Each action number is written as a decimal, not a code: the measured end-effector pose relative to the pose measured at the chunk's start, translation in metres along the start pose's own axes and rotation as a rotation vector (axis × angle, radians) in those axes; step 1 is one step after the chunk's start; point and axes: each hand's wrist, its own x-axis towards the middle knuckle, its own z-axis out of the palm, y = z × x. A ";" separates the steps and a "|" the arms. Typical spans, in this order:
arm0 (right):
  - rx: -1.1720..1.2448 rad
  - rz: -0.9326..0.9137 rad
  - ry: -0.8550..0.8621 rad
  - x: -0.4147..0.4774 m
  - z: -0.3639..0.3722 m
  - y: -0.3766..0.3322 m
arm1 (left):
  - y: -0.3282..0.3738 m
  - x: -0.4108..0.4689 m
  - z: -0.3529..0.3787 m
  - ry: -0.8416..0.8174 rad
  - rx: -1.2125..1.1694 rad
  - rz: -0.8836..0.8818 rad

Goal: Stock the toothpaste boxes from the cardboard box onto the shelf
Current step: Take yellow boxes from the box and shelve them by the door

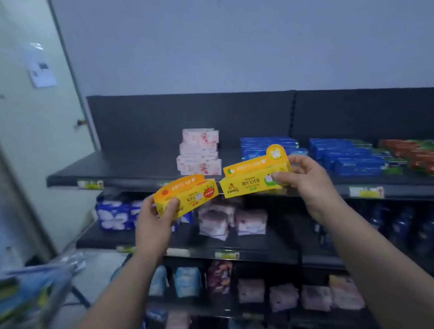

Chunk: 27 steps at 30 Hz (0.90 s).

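I hold two yellow toothpaste boxes up in front of the top shelf (137,160). My left hand (154,222) grips the left end of a yellow box with a red strawberry mark (190,196), tilted up to the right. My right hand (308,183) pinches the right end of a yellow box with a green mark and a round tab (250,177). The two boxes' inner ends sit close together, a small gap apart. The cardboard box is not in view.
On the top shelf stand a pink-white stack of boxes (199,151), blue toothpaste boxes (345,158) and red-green ones (428,155). The shelf's left part is bare. Lower shelves hold soft packs. A blurred cart with blue items (26,296) is at the lower left.
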 end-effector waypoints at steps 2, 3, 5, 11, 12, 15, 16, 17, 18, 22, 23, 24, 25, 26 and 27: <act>0.040 -0.003 -0.013 0.013 0.041 0.000 | -0.006 0.024 -0.035 0.038 0.008 -0.012; 0.056 -0.006 -0.013 0.019 0.060 0.001 | -0.007 0.034 -0.050 0.050 0.026 -0.012; 0.077 -0.008 -0.016 0.032 0.093 0.002 | -0.010 0.056 -0.076 0.090 0.049 -0.012; 0.077 -0.015 -0.031 0.077 0.170 0.011 | -0.017 0.119 -0.117 0.181 0.086 0.013; 0.068 -0.016 -0.035 0.087 0.179 0.013 | -0.020 0.132 -0.121 0.196 0.093 0.018; 0.020 -0.023 -0.061 0.121 0.204 0.015 | -0.026 0.174 -0.129 0.211 0.129 0.014; 0.016 -0.029 -0.070 0.134 0.212 0.015 | -0.029 0.189 -0.130 0.214 0.120 0.018; 0.011 -0.038 -0.080 0.147 0.219 0.016 | -0.031 0.203 -0.131 0.215 0.109 0.013; 0.004 -0.049 -0.090 0.160 0.226 0.016 | -0.034 0.218 -0.130 0.219 0.095 0.015; -0.014 -0.058 -0.123 0.217 0.254 0.020 | -0.044 0.272 -0.126 0.257 0.063 -0.002; -0.017 -0.057 -0.134 0.230 0.260 0.022 | -0.047 0.284 -0.124 0.262 0.052 0.005; -0.021 -0.060 -0.142 0.243 0.267 0.024 | -0.050 0.296 -0.122 0.271 0.047 0.018; -0.026 -0.064 -0.145 0.255 0.273 0.027 | -0.052 0.306 -0.120 0.276 0.050 0.027; -0.030 -0.065 -0.144 0.266 0.280 0.030 | -0.054 0.316 -0.119 0.281 0.054 0.034; -0.032 -0.062 -0.144 0.276 0.286 0.033 | -0.057 0.326 -0.119 0.282 0.059 0.038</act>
